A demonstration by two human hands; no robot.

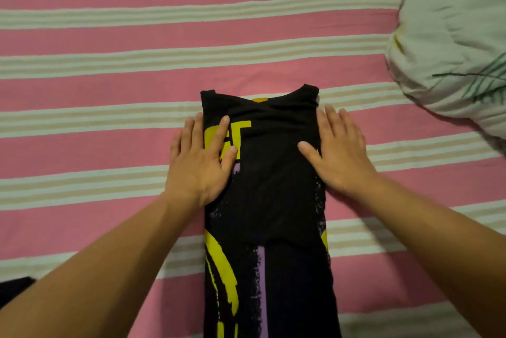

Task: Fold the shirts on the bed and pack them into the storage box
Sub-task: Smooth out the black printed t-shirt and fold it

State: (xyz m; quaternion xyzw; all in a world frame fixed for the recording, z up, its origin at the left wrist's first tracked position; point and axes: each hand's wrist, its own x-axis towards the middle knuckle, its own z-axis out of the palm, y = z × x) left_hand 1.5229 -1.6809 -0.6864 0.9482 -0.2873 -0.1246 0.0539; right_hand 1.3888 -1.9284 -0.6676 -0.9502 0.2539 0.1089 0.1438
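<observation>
Head view shows a black graphic shirt point(267, 200) folded into a long strip on the striped bed point(109, 69) — left hand point(201, 162) and right hand point(341, 154) press flat, fingers straight, grasping nothing. Soft, limp and light — best pinched at the collar-end corners for the next fold.

shirt point(269, 200) hem cut off at bottom edge, dark object point(15, 289) cropped at left, unidentifiable
</observation>
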